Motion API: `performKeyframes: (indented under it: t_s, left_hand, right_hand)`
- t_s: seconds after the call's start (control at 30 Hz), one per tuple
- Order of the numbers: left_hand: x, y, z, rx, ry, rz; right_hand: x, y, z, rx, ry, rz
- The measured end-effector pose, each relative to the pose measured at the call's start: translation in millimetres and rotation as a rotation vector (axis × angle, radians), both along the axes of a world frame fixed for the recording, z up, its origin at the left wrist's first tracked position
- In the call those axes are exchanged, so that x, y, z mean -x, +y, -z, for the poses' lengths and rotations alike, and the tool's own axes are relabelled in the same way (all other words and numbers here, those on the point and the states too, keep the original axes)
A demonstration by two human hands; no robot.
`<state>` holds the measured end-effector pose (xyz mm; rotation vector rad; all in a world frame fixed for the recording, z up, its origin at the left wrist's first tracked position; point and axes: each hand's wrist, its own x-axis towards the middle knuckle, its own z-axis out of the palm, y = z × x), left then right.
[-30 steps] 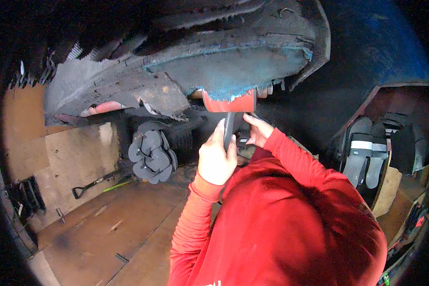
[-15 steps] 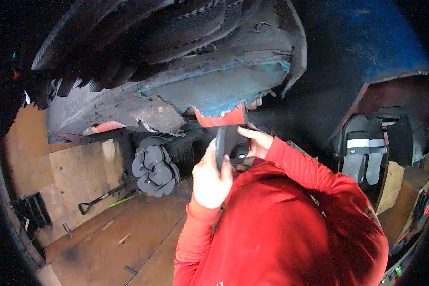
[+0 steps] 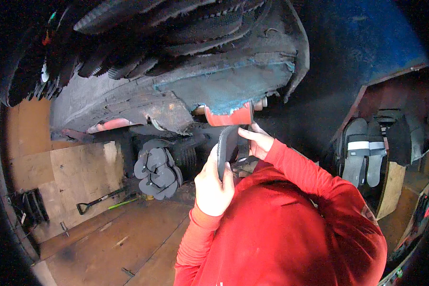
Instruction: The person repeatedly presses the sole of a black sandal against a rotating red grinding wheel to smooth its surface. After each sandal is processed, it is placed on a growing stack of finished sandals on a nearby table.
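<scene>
Between my two hands is a dark slide sandal [image 3: 229,143], held with its side edge towards me and its upper end just under a red sanding belt [image 3: 231,117]. Whether the sandal touches the belt, I cannot tell. My left hand [image 3: 213,186] is closed round the near left edge of the sandal, thumb on one side and fingers on the other. Farther up, my right hand [image 3: 258,141] grips the sandal's far right part by the fingertips. A frayed, dusty blue-grey cloth [image 3: 224,90] hangs over the belt's top.
A dusty ledge [image 3: 124,102] piled with dark soles [image 3: 205,35] runs above my hands. Grey flip-flops [image 3: 157,171] hang in a bunch on the left, beside a long-handled tool [image 3: 95,202]. Slides with white straps [image 3: 360,148] hang at the right near a wooden board [image 3: 391,190].
The sandal has turned in my hands, so its curved, ridged edge now shows more. Both hands keep their hold close to the belt. The whole view has shifted slightly.
</scene>
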<state>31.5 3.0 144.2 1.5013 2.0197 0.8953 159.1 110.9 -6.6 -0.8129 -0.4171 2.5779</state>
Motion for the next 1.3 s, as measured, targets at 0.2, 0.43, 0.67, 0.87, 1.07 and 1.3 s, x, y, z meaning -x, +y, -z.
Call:
performKeyframes:
  t_s: [0.2,0.43,0.67,0.87,1.07,1.3]
  left_hand:
    - [4.5,-29.8,-4.6,-0.038,0.027,0.035]
    - [-5.5,-52.3,-47.8,0.033,0.043,0.032]
    - [-11.3,-27.3,-21.8,0.038,-0.065,0.037]
    - [-9.6,-69.5,-9.9,0.004,-0.046,0.003]
    - [-13.5,-98.5,-34.3,0.077,-0.041,0.01]
    - [-8.3,-45.3,-2.6,-0.007,-0.002,0.058]
  right_hand:
    - [3.8,-11.0,-7.8,-0.023,0.021,0.032]
    - [3.1,-31.3,-25.2,-0.013,0.043,0.026]
    - [-4.6,-8.6,-3.6,-0.053,0.052,0.14]
    - [-12.2,-19.7,-4.8,-0.034,0.074,0.064]
    - [-20.0,-38.5,-20.1,-0.162,0.033,-0.068]
    - [-9.1,-9.1,-32.8,-0.107,-0.08,0.022]
